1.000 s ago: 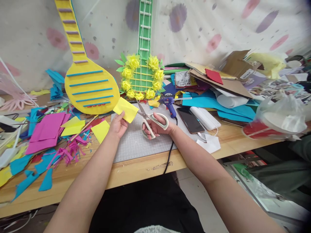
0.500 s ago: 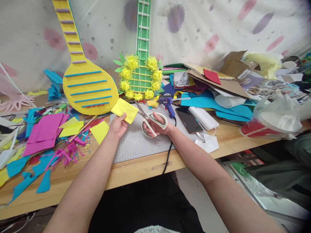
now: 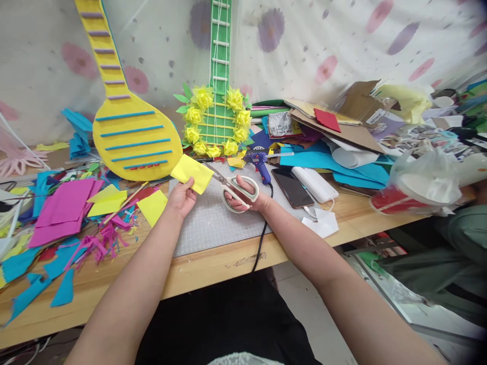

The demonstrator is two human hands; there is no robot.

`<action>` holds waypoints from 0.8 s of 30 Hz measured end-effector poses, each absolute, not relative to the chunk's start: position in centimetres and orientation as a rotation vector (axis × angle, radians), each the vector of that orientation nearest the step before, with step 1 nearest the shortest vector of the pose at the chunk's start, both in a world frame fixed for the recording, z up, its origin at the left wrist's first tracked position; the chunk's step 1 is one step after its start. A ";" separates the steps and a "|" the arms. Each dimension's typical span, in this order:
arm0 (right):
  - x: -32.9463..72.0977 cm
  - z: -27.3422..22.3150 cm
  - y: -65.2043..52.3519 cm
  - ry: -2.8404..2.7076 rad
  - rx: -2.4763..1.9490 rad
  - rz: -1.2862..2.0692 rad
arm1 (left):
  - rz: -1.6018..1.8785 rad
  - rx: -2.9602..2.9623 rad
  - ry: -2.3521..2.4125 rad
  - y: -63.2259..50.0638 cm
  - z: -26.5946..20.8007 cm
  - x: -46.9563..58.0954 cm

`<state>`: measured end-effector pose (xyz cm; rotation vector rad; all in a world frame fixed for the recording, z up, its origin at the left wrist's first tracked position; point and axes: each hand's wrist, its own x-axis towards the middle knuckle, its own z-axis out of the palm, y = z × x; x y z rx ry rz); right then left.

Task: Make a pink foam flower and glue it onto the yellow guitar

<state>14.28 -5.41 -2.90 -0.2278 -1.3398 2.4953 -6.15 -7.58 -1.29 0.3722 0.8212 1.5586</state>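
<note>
Between thumb and fingers, my left hand [image 3: 181, 198] pinches a folded piece of yellow crepe paper [image 3: 193, 174] above the grey cutting mat [image 3: 213, 230]. My right hand [image 3: 243, 195] has its fingers through the white handles of a pair of scissors [image 3: 230, 186]. The scissor blades point up and left, by the paper's right edge, partly hidden behind it. Behind my hands stand a yellow paper-covered instrument shape [image 3: 139, 132] with blue strips and a green one [image 3: 218, 119] ringed with yellow paper flowers.
A blue glue gun [image 3: 261, 165], a phone [image 3: 292, 187] and a white power bank [image 3: 315, 184] lie right of the mat. Magenta paper [image 3: 64, 210] and several coloured scraps cover the left side. A bagged red-and-white cup [image 3: 403, 195] stands near the right edge, beside piled cardboard and paper.
The whole view has shifted slightly, so things appear a little further left. The scissor blades look slightly less spread. Both hands keep their holds on the paper and scissors.
</note>
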 end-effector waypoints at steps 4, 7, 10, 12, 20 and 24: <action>14.3 -2.9 -5.4 -1.308 -0.213 2.536 | 1.562 0.373 0.826 -7.6 -1.2 -6.2; 14.3 -2.8 -5.4 -1.300 -0.222 2.534 | 1.566 0.374 0.823 -7.7 -1.2 -6.2; 14.3 -2.7 -5.6 -1.320 -0.223 2.520 | 1.564 0.377 0.825 -7.7 -1.2 -6.3; 14.3 -2.5 -5.9 -1.340 -0.230 2.495 | 1.566 0.380 0.830 -7.8 -1.1 -6.3; 14.1 -1.9 -6.2 -1.370 -0.204 2.488 | 1.492 0.418 0.859 -8.2 -1.0 -5.2; 14.1 -2.1 -5.9 -1.404 -0.226 2.468 | 1.488 0.421 0.855 -8.3 -1.0 -4.8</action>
